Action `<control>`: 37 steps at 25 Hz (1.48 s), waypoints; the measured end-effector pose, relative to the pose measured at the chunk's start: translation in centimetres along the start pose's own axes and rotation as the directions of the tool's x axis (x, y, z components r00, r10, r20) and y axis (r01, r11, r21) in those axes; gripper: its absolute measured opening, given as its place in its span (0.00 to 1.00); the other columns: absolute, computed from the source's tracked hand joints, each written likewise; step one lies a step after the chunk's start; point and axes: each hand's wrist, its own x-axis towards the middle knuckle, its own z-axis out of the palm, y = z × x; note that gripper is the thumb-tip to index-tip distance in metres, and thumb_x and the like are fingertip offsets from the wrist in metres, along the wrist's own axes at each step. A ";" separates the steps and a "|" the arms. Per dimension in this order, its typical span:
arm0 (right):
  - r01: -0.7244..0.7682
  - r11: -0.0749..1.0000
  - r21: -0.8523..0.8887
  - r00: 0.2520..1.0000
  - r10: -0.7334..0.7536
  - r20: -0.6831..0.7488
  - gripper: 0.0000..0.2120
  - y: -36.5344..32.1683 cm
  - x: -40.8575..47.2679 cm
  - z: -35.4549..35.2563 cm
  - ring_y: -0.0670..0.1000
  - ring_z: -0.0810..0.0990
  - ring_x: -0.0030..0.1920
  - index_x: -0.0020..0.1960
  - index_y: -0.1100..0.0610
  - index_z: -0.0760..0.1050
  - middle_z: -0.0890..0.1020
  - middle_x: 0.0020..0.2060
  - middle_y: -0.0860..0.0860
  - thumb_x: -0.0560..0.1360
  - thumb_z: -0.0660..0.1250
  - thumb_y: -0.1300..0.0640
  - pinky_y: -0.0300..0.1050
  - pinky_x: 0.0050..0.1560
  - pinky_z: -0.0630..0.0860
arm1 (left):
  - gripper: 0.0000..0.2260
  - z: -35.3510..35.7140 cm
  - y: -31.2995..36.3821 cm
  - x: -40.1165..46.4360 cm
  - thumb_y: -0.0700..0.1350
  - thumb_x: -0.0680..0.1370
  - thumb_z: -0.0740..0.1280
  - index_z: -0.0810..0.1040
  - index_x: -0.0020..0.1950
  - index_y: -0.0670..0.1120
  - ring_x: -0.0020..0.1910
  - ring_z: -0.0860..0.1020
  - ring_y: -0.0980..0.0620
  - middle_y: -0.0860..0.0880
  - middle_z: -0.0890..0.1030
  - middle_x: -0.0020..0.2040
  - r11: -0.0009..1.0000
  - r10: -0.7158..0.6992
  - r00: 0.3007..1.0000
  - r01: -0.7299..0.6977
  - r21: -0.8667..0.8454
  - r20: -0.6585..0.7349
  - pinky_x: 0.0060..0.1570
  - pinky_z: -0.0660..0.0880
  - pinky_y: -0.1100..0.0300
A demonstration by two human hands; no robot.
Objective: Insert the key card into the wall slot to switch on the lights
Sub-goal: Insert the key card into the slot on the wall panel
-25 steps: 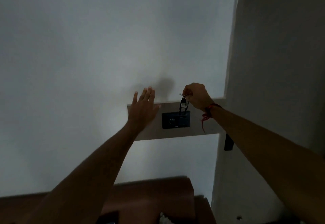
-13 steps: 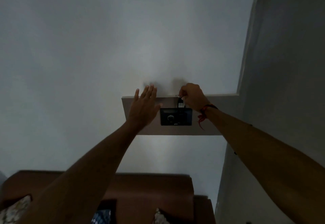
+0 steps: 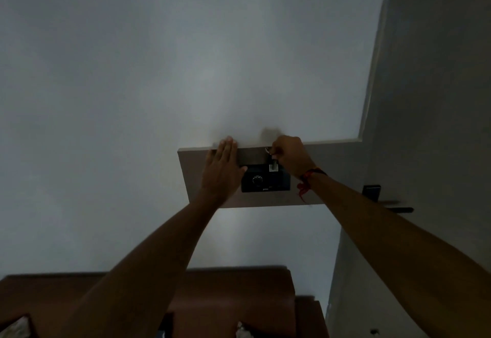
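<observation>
Pinched in the right hand (image 3: 291, 155), the key card (image 3: 273, 167) is entering the wall slot (image 3: 273, 171); tilting could jam it. Left hand (image 3: 221, 170) is spread flat, empty.

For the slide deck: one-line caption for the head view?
Right hand lowers the key card into the dark wall slot unit; open left hand braces on the wall panel.
</observation>
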 end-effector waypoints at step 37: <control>0.027 0.979 -0.201 0.995 -0.046 -0.092 0.11 -2.0 -3.2 1.9 0.60 0.75 0.50 0.56 0.65 0.77 0.77 0.51 0.62 0.75 0.64 0.66 0.54 0.51 0.78 | 0.32 1.6 -0.3 0.6 0.53 0.85 0.57 0.48 0.83 0.40 0.84 0.47 0.43 0.40 0.49 0.84 0.996 -0.009 1.000 0.008 -0.089 -0.015 0.83 0.47 0.42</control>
